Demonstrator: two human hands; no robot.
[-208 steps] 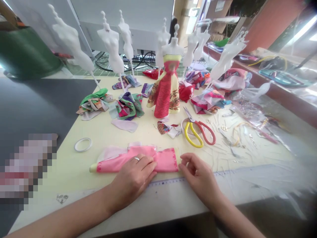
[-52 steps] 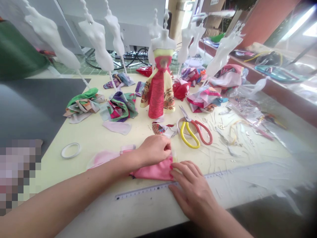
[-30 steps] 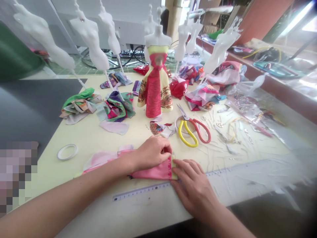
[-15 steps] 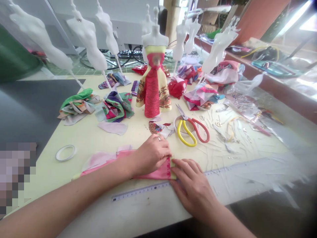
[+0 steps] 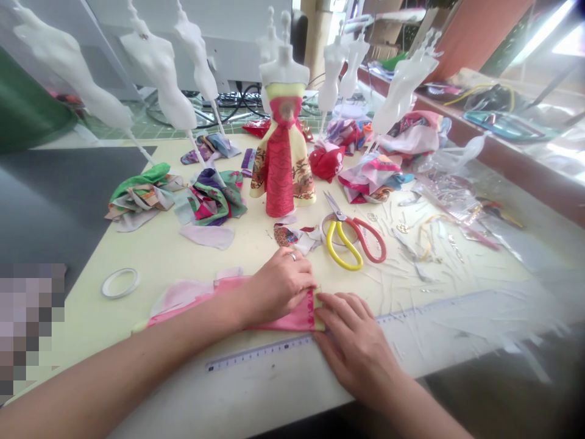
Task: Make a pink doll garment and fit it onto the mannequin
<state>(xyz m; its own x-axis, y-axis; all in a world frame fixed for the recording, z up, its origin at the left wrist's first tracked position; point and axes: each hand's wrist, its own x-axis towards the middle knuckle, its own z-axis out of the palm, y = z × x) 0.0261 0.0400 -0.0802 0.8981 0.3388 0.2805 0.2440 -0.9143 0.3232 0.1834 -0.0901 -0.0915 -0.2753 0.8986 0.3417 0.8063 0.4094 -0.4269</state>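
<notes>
A piece of pink fabric (image 5: 289, 319) with a pale yellow-green right edge lies flat on the table. My left hand (image 5: 281, 281), wearing a ring, is closed, its fingertips pinching the fabric near the upper right corner. Against the right edge rests my right hand (image 5: 354, 335), fingers stretched out and lying on the cloth, thumb apart below. A clear ruler (image 5: 265, 352) runs under the lower edge and passes beneath my right hand. My left forearm covers part of the fabric. Beyond my hands lie scissors (image 5: 343, 235) with one yellow and one red handle, over a tape roll.
A small mannequin in a red and yellow dress (image 5: 280, 164) stands at the back centre. Several bare white mannequins (image 5: 159, 79) stand around it, with fabric bundles (image 5: 217, 195) at their bases. A white ring (image 5: 120, 284) lies left; thread scraps and plastic bags (image 5: 461, 195) lie right.
Both hands keep their places on the fabric. The view shifts very slightly; nothing else visibly moves.
</notes>
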